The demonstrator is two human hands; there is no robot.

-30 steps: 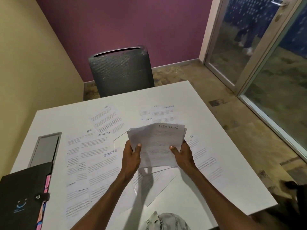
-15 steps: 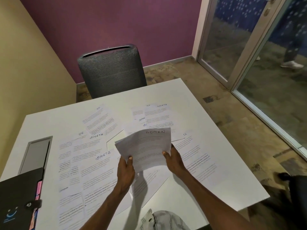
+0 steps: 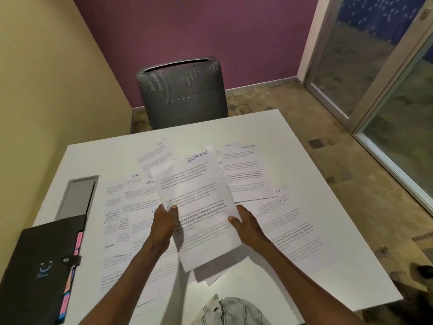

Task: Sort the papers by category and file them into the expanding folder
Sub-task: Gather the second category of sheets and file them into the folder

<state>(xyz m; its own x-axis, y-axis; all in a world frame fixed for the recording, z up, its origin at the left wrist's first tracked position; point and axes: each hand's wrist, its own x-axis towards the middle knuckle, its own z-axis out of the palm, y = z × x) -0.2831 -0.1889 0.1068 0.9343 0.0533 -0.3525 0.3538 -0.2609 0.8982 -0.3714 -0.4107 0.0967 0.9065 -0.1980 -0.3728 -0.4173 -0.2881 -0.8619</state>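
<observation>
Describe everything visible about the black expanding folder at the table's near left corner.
The expanding folder is black, with a matte, plastic-looking cover bearing a small pale blue smiley logo. It lies flat and closed on the white table, its flap held by a short strap with a snap on the right edge. Pink, orange and blue index tabs show along that edge. Its far end overlaps a grey panel set in the tabletop. Neither hand touches it; its near end runs out of frame.

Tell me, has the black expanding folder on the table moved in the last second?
No. The black expanding folder keeps its place by the grey inset panel at the table's left edge; only the camera shifted.
</observation>
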